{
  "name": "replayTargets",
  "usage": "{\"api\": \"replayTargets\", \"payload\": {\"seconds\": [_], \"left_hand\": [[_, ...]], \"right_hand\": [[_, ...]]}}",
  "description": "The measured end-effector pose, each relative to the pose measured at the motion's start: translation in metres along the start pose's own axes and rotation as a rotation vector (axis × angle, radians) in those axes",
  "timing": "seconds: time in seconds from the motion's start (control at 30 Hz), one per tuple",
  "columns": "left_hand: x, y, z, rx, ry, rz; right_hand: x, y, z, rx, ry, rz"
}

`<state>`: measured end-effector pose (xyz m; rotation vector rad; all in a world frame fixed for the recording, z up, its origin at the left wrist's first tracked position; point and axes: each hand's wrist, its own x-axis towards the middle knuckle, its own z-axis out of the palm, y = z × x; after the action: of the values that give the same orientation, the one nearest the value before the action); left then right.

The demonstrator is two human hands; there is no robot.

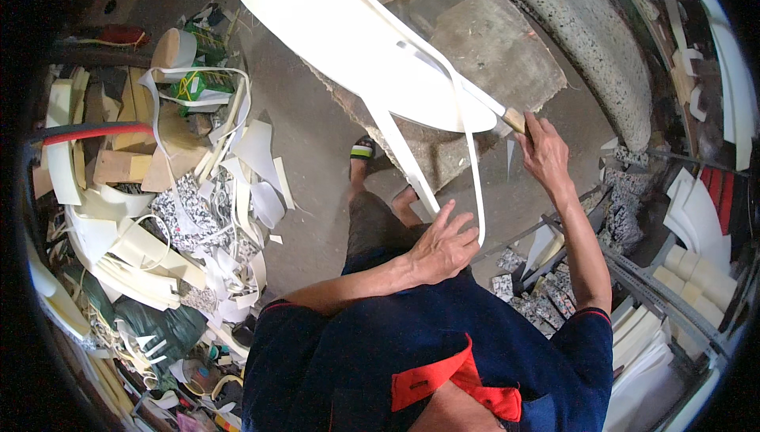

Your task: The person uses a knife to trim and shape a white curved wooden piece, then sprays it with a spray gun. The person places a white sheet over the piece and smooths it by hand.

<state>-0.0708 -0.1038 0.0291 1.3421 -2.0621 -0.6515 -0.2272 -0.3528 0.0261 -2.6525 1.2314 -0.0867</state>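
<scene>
My right hand [543, 149] is closed round the wooden handle of a long knife [514, 120]. Its blade runs along the right edge of a large curved sheet of white foam [340, 44], partly hidden. My left hand [447, 248] is in front of my body, palm turned down, fingers apart. Up to its fingers runs a straight white foam strip [405, 155] from under the sheet. A thinner white strip [475, 171] loops over the sheet's right edge and comes down to my left fingertips. What lies under the palm is hidden.
Beneath the sheet stands a rough grey-brown block [499, 52]. Foam offcuts, blocks and strips [119, 242] are heaped at the left. A long speckled foam roll [594, 44] lies far right. Metal rails [649, 289] and speckled scraps [554, 293] are near my right arm.
</scene>
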Motion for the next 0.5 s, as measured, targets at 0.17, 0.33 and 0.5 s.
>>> {"api": "replayTargets", "payload": {"seconds": [0.17,0.33,0.5], "left_hand": [[-0.001,-0.002,0.006,-0.024,-0.074,0.028],[0.006,-0.003,-0.002,-0.069,-0.116,-0.010],[0.040,-0.032,-0.052,0.054,-0.147,-0.538]], "right_hand": [[0.043,-0.027,0.012,0.033,-0.018,-0.008],[0.081,-0.048,0.023,0.064,0.036,-0.030],[0.085,-0.049,0.024,0.093,0.053,-0.032]]}}
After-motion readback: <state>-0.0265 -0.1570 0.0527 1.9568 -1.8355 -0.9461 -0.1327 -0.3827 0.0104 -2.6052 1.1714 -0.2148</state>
